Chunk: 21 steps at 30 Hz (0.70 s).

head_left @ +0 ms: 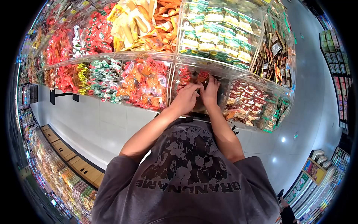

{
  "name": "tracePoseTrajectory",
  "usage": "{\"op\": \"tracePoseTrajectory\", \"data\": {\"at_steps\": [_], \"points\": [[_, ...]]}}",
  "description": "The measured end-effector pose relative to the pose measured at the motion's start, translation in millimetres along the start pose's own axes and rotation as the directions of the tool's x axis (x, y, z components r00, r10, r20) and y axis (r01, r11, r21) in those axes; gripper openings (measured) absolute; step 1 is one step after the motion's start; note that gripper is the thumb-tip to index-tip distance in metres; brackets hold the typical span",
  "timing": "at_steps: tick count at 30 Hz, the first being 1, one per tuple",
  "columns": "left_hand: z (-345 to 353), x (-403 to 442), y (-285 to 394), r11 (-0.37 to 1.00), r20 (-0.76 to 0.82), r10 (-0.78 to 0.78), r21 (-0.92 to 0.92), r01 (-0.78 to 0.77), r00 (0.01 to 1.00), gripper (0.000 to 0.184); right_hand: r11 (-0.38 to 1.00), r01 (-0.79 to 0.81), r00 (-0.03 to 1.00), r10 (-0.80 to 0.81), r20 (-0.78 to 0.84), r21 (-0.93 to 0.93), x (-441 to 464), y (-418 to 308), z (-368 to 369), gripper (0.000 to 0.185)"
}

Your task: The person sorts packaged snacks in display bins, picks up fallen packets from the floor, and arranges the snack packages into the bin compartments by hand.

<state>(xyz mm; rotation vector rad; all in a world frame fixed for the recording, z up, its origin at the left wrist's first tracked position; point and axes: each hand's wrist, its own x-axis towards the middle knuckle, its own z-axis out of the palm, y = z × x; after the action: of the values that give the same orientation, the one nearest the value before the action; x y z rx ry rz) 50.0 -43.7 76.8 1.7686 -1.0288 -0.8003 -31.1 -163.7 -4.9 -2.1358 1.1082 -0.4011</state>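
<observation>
Both hands reach down into a clear plastic bin [223, 95] in the front row of a snack display. My left hand [188, 98] has its fingers curled and pressed together, and what they hold, if anything, is hidden. Right beside it, my right hand [211, 90] bends its fingers around a small red snack packet [203, 77] at the back of the bin. More red snack packets [184, 75] lie at the bin's back left, just beyond my left hand. The bin's dark floor shows around the hands.
Left of the bin are orange-red snack packets [145, 80]; brown-and-white packets [246, 95] fill the bin on the right. Behind a clear divider stand green-and-white packets [216, 28] and yellow packs [140, 24]. Shelves [63, 175] line the aisle behind. A person's leg [285, 205] shows at lower right.
</observation>
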Motion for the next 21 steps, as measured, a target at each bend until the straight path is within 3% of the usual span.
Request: {"op": "tracePoseTrajectory", "data": {"at_steps": [2, 4, 8, 10, 13, 16, 20, 21], "points": [[1.5, -1.9, -1.7, 1.0, 0.001, 0.01, -0.002, -0.01, 1.0, 0.032, 0.999, 0.025, 0.999, -0.024, -0.026, 0.026, -0.4, 1.9, 1.3, 0.056], [2.0, -4.0, -2.2, 1.0, 0.023, 0.006, 0.026, -0.006, 1.0, 0.031, 0.978, -0.08, 0.994, 0.064, 0.085, 0.192, 2.8, -2.0, -3.2, 0.052], [4.6, -9.9, -6.7, 0.998, 0.012, 0.02, 0.064, -0.021, 1.0, 0.032, 0.976, -0.012, 0.999, 0.004, 0.038, 0.219, 9.2, 2.7, 2.4, 0.047], [6.9, -12.2, -4.0, 0.99, 0.086, -0.14, -0.017, 0.142, 0.986, 0.038, 0.993, 0.051, 0.999, -0.051, 0.006, 0.106, 10.7, 1.5, 1.0, 0.045], [8.5, -11.8, 8.1, 0.96, 0.194, -0.263, -0.041, 0.275, 0.945, 0.049, 0.985, 0.133, 0.99, -0.136, 0.026, 0.108, 16.1, 9.8, 7.8, 0.043], [29.5, -12.9, -26.6, 0.988, 0.149, -0.156, 0.014, 0.156, 0.976, 0.058, 0.996, 0.074, 0.984, -0.082, 0.16, 0.055, 18.4, 5.0, -2.8, 0.047], [39.1, -12.4, -42.8, 0.987, 0.107, -0.138, 0.098, 0.127, 0.985, 0.062, 0.996, 0.056, 0.987, -0.065, 0.145, 0.068, 14.8, 7.5, -0.7, 0.052], [41.6, -11.8, -44.6, 0.982, 0.045, -0.059, 0.185, 0.05, 0.997, 0.065, 0.998, 0.054, 0.988, -0.058, 0.147, 0.027, 13.3, 6.5, -3.2, 0.055]]}}
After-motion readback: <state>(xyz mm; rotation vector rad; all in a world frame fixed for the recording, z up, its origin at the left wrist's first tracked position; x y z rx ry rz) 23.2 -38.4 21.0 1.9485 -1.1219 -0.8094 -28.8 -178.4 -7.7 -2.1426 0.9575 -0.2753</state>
